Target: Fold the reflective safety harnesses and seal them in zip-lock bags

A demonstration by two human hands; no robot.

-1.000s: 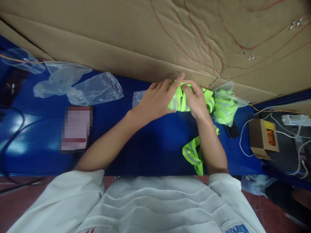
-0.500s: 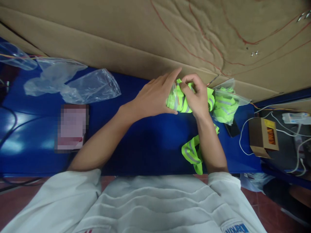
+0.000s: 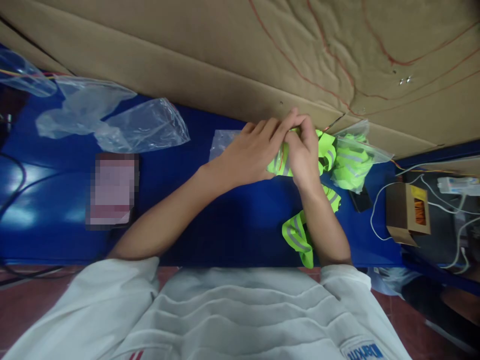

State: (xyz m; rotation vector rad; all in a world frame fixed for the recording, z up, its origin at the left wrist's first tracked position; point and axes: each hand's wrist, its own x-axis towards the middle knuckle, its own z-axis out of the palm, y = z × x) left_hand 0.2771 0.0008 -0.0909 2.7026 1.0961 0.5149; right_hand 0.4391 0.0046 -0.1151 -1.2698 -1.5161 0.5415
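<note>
My left hand is closed around a clear zip bag, its fingers stretched together over the mouth. The bag's flat end shows beyond my knuckles. My right hand pinches a bunched neon-yellow reflective strap at the bag's red-lined opening; the fingertips of both hands meet there, and how far the strap reaches inside is hidden. More of the neon strap spreads out right of my right hand. A loose length lies under my right forearm and drapes toward the table's front edge.
A filled zip bag of neon straps sits at right beside a dark phone. Farther right are a cardboard box and white cables. Clear plastic bags and a pixelated pack lie left on the blue table.
My left hand has shifted right and its spread fingers have come together over the bag's mouth, against my right hand. The bag's flat end now shows at left. The view has shifted slightly.
</note>
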